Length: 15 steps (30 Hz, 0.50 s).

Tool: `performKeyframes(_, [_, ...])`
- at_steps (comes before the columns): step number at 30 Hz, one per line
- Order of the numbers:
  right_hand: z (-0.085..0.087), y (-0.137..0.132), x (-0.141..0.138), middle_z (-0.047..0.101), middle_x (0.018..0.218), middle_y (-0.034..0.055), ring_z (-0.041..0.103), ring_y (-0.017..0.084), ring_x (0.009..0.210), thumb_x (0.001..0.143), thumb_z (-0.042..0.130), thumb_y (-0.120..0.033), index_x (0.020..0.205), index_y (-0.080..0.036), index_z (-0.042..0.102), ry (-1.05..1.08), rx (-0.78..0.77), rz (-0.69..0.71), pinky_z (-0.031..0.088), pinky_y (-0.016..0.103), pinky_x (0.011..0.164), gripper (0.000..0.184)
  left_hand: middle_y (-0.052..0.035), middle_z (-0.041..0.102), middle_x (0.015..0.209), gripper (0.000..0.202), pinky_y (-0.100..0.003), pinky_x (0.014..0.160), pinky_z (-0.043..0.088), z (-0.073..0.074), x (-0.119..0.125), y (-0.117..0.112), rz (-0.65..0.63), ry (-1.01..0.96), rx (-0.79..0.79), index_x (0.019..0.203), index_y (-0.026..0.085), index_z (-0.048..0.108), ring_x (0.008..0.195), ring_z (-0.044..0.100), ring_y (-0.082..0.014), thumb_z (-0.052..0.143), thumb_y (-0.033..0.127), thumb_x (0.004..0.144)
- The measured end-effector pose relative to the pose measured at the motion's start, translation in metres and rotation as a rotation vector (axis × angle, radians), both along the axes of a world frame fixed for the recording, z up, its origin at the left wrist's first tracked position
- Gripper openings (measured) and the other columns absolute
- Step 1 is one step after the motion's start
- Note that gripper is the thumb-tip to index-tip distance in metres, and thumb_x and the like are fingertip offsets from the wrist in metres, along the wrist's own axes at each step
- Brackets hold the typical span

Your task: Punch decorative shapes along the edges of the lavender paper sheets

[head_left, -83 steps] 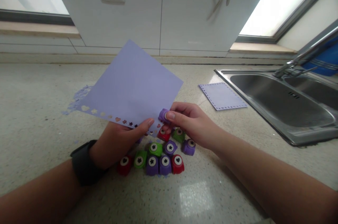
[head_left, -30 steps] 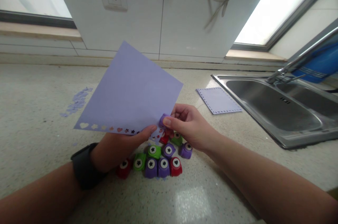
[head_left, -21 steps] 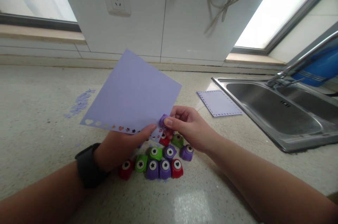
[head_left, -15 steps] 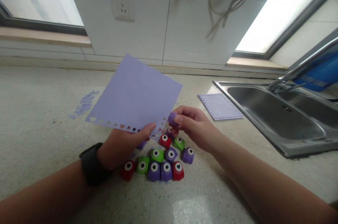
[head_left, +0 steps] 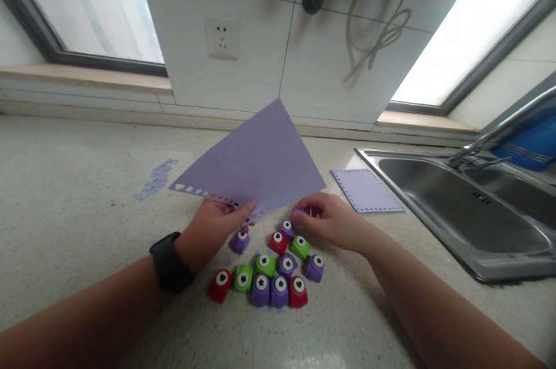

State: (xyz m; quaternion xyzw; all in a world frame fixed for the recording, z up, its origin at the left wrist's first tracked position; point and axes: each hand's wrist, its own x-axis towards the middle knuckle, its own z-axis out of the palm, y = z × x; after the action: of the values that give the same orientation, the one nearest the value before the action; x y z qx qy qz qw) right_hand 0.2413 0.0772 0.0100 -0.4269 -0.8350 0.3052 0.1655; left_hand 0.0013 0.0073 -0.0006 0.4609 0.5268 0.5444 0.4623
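My left hand [head_left: 219,221] pinches the near corner of a lavender sheet of paper [head_left: 256,160], thumb on top, holding it tilted above the counter. Small hearts, flowers and stars are cut through the paper along its two near edges. My right hand [head_left: 324,215] is closed around a purple craft punch [head_left: 297,212], mostly hidden by the fingers, just off the sheet's right side. Below stand several more punches: a red punch [head_left: 220,285], a green punch [head_left: 243,278] and a purple punch [head_left: 279,291] among them. One purple punch [head_left: 240,241] sits apart under my left hand.
A stack of lavender sheets [head_left: 367,189] with punched borders lies beside the steel sink [head_left: 417,195] on the right. Small purple paper cutouts [head_left: 158,179] are heaped at the left. Behind the counter is a tiled wall with a socket [head_left: 222,39] and a looped cable [head_left: 384,36].
The sheet has turned clockwise and tilted, its far corner swinging right. My right hand has drawn the purple punch away from the sheet's edge and lower. The camera view has shifted slightly.
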Motion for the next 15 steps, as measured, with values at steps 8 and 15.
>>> performKeyframes(8, [-0.002,-0.005,-0.004,0.072,0.080,0.0043,0.057,0.019,0.072,0.089,0.066,-0.031,0.091,-0.025,0.078,0.049,0.104,0.163,0.045,0.033,0.067,0.014,0.0009,0.063,0.055,0.028,-0.022,0.044,0.042,-0.008,-0.004,0.003,-0.117,-0.072,-0.031,0.062,0.017,0.068,0.046,0.051,-0.0098,0.077,0.038,0.078])
performKeyframes(15, [0.003,0.001,0.000,0.069,0.080,0.0057,0.058,0.020,0.075,0.088,0.053,-0.023,0.081,-0.019,0.070,0.238,-0.118,-0.016,0.046,0.034,0.070,0.019,-0.0012,0.067,0.063,0.025,-0.024,0.049,0.047,-0.016,-0.007,0.006,-0.129,-0.117,-0.001,0.077,0.016,0.071,0.052,0.058,-0.0125,0.074,0.040,0.082])
